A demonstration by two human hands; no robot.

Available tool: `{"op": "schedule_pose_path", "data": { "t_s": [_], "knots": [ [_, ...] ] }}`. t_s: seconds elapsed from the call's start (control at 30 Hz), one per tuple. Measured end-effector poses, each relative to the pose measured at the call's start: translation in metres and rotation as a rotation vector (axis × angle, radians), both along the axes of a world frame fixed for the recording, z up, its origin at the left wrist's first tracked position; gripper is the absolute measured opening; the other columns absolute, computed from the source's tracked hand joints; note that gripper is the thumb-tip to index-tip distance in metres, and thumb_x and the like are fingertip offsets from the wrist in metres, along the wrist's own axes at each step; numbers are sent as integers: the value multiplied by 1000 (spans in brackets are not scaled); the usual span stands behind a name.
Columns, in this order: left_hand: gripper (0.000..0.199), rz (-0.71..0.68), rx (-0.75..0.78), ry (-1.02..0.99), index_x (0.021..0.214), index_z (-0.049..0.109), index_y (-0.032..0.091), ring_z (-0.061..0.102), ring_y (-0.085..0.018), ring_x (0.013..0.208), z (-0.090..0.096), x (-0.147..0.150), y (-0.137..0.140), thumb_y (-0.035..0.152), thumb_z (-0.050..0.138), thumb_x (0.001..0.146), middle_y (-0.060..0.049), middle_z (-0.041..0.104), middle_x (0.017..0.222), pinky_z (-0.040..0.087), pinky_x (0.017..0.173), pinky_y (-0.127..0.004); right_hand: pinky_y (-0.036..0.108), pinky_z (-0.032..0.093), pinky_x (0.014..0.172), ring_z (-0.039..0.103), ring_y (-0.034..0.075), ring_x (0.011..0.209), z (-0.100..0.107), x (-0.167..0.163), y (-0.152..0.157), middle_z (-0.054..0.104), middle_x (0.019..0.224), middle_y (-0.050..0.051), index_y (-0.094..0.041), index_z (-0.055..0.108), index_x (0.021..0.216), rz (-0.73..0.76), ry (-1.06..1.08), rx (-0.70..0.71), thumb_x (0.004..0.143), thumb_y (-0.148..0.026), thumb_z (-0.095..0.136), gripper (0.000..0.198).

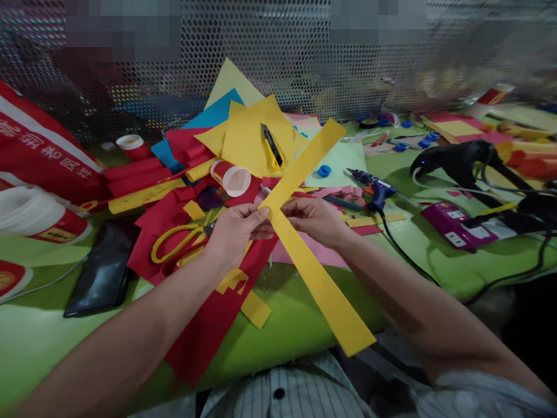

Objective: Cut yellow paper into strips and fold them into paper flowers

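A yellow paper strip [319, 281], bent into a V, is held up over the green table. At its bend my left hand [237, 229] pinches it between thumb and fingers. My right hand [319, 220] is closed at the same bend from the other side, its fingertips partly behind the paper. One arm of the strip points up to the right, the other down to the right. Beneath my left hand lie yellow-handled scissors [176, 235] and a long red paper strip [217, 325]. Beyond both hands, a yellow utility knife [272, 148] rests on yellow paper sheets [243, 139].
To the right are a blue glue gun [375, 188], a purple power strip [456, 226] and loose cables. Left stand stacked paper cups [39, 215] by a black phone [102, 267]. A paper cup [230, 177] lies among scraps; a perforated metal screen [261, 46] closes off the back.
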State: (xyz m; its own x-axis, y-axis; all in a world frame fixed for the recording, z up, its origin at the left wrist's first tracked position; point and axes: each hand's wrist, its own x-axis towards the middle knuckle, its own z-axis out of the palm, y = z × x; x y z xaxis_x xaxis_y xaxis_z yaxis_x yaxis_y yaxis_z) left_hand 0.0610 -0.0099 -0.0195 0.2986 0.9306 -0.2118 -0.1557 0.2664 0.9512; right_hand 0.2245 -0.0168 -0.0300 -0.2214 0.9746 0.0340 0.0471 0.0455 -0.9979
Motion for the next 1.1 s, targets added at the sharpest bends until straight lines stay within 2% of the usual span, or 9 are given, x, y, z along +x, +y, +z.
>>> {"op": "schedule_pose_path", "data": {
  "t_s": [0.13,0.3,0.43,0.7,0.9,1.1],
  "knots": [
    [21,29,-14,9,64,65,15,62,-13,52,1,4,-2,31,76,57,-1,66,55,52,54,-24,24,41,49,47,8,52,-4,-6,-2,54,59,-2,-17,59,63,-70,44,31,56,-51,73,38],
    [22,-4,26,0,71,68,14,67,-16,60,3,5,-4,30,76,57,-3,69,63,52,55,-24,22,37,44,44,7,48,-8,-8,-3,51,55,-4,-17,55,62,-120,46,43,59,-54,70,40],
    [25,-36,36,7,74,68,13,68,-18,66,3,3,-4,32,75,60,-4,70,66,53,60,-27,22,38,43,44,6,46,-9,-8,-3,52,55,-4,-17,55,62,-137,86,50,62,-49,70,35],
    [15,-91,63,16,73,69,13,68,-18,67,6,3,-6,25,72,63,-4,70,64,54,65,-27,21,38,42,45,6,46,-9,-4,-2,54,55,-4,-16,58,61,-161,64,68,64,-37,72,26],
    [11,-89,60,11,71,69,13,68,-18,67,5,3,-6,22,69,65,-3,70,64,55,67,-29,21,36,41,45,6,45,-9,-5,-3,52,51,-4,-16,54,59,-193,16,58,64,-37,71,28],
    [23,-39,70,13,69,69,12,68,-18,63,2,4,-7,34,73,63,-5,70,62,56,63,-29,21,35,41,44,6,45,-8,-8,-5,50,50,-4,-16,53,59,-179,19,55,63,-46,71,35]
  ]
}}
